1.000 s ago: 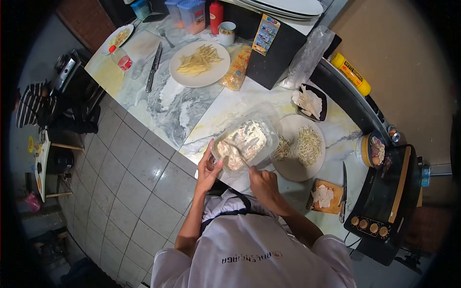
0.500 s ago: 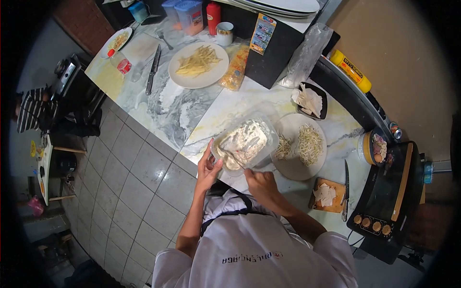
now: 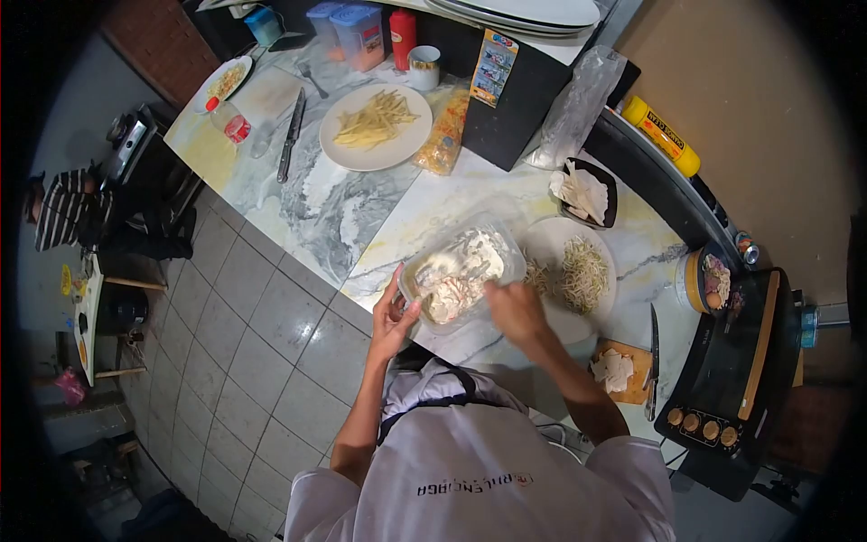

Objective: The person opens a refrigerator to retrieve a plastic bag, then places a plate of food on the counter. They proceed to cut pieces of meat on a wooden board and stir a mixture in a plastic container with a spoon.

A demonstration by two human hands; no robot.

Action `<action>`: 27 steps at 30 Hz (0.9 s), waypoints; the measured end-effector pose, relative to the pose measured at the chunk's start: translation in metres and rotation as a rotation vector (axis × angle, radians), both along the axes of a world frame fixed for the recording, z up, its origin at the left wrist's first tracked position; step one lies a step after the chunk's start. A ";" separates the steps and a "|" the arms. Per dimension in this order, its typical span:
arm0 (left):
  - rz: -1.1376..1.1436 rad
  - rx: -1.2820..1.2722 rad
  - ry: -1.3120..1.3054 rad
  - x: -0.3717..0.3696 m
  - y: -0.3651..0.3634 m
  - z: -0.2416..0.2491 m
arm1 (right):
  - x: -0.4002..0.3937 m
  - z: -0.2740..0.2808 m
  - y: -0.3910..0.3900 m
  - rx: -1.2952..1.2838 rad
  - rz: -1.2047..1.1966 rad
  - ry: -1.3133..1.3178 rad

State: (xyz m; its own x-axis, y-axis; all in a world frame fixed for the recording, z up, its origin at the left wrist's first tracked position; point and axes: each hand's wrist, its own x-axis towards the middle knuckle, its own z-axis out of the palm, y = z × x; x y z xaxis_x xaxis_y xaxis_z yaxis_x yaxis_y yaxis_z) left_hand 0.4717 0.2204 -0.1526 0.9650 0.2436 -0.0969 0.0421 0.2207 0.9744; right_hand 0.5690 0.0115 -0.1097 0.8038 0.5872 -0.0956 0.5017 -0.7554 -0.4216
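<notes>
A clear rectangular plastic container (image 3: 508,262) holds a creamy white mixture (image 3: 452,294) with pinkish bits in it. My left hand (image 3: 394,318) grips the container's near left end, thumb along the wall. Over the right-hand rim, my right hand (image 3: 517,316) is closed on a thin utensil that reaches into the mixture. Its shape is mostly hidden by my hand and the mixture. A plate (image 3: 548,237) of bean sprouts (image 3: 584,275) lies just beyond my right hand, partly covered by it and by the container.
A knife (image 3: 653,348) lies beside a cutting board (image 3: 635,390) with pale pieces, near a black toaster oven (image 3: 722,361). Farther off are a plate (image 3: 336,149) of pale strips, another knife (image 3: 291,135) and a black bowl (image 3: 610,185). Someone in a striped top (image 3: 61,212) is at far left.
My right hand has moved up and to the right along the container, stirring the mixture into a different shape. My left hand keeps its hold on the container.
</notes>
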 end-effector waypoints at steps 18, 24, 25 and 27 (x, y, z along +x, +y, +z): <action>0.016 0.019 -0.024 -0.008 -0.007 -0.012 | -0.074 0.032 -0.020 -0.025 0.056 -0.131; 0.021 -0.086 -0.064 -0.010 -0.008 -0.013 | -0.059 0.054 -0.003 0.137 -0.098 -0.010; 0.014 -0.070 -0.074 -0.009 -0.008 -0.014 | -0.056 0.058 -0.004 0.165 -0.116 -0.013; 0.008 -0.058 -0.083 -0.009 -0.009 -0.014 | -0.059 0.046 -0.001 0.264 -0.144 -0.054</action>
